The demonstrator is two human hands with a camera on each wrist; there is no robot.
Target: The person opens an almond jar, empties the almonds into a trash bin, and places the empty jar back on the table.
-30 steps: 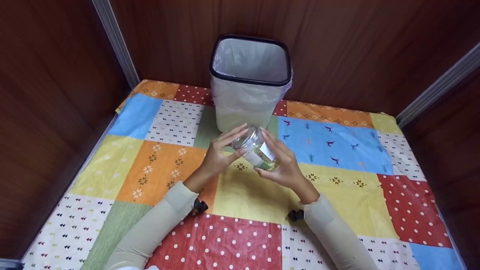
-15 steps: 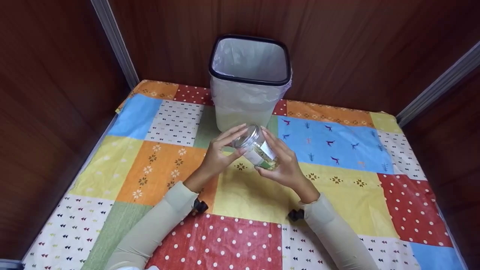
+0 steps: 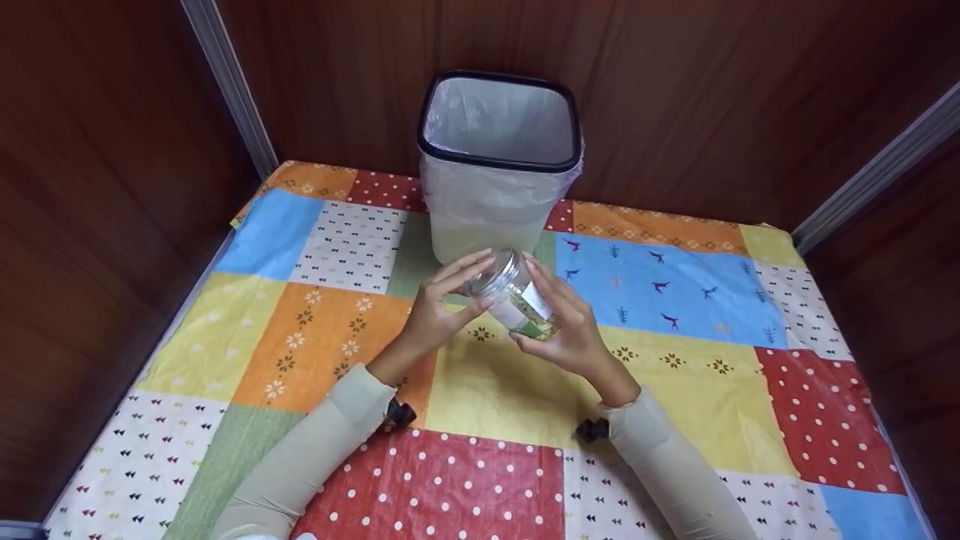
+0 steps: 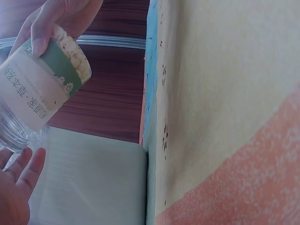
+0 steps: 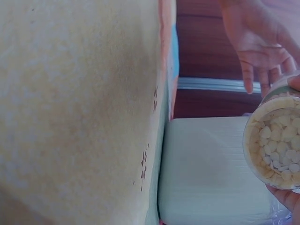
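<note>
Jar [image 3: 514, 295] tilted, lid toward bin [image 3: 498, 161]

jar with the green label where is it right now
In the head view the jar is held tilted above the patchwork tablecloth at mid-table, between the left hand and right hand, just in front of the lined bin.

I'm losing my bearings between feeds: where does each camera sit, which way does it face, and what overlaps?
Head: worn high, looks forward and down at the patchwork tablecloth, the lined bin, both sleeves, and the left hand and right hand on the jar.
Left wrist: low beside the cloth, faces the jar's label, right-hand fingertips and its own fingers.
Right wrist: low, faces the jar's base, full of pale pieces, and the left hand's palm.
Shared: jar, bin wall and cloth appear in all three.
</note>
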